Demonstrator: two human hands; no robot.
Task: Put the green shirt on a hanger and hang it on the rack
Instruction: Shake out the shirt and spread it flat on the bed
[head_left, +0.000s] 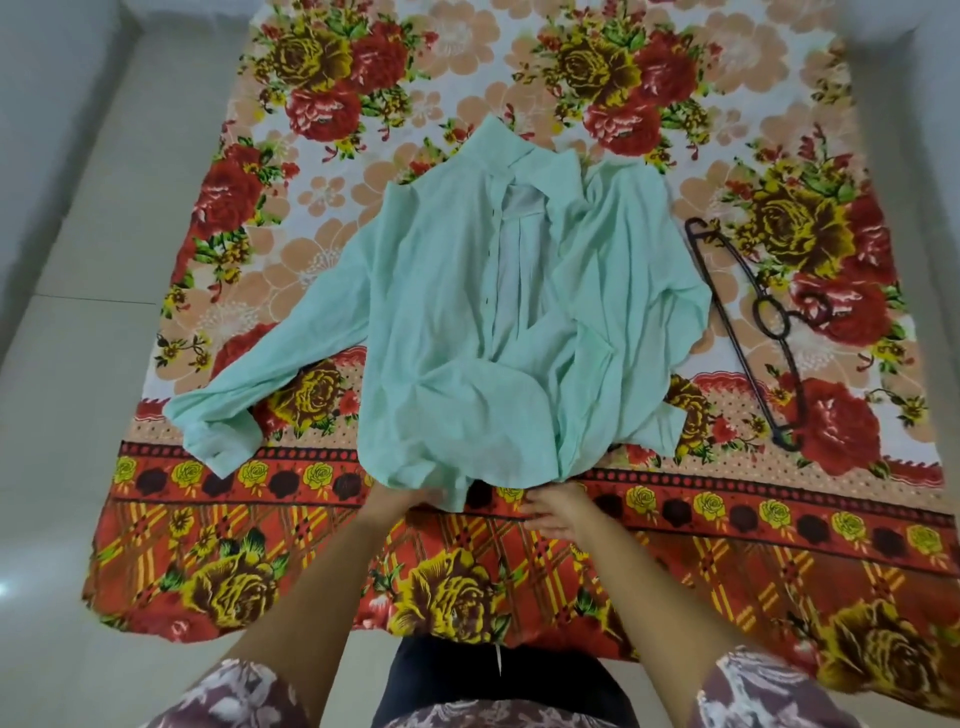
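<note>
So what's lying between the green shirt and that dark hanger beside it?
Nothing but a narrow strip of the floral sheet; the head view shows the green shirt and hanger lying apart.

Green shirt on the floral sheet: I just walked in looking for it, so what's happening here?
A person is handling the green shirt, which lies spread open on the floral sheet, collar away from them. Their left hand is at the hem, its fingers hidden by the fabric. Their right hand rests open on the sheet beside the hem. The dark hanger lies untouched to the shirt's right, so the shirt is not yet on it.
</note>
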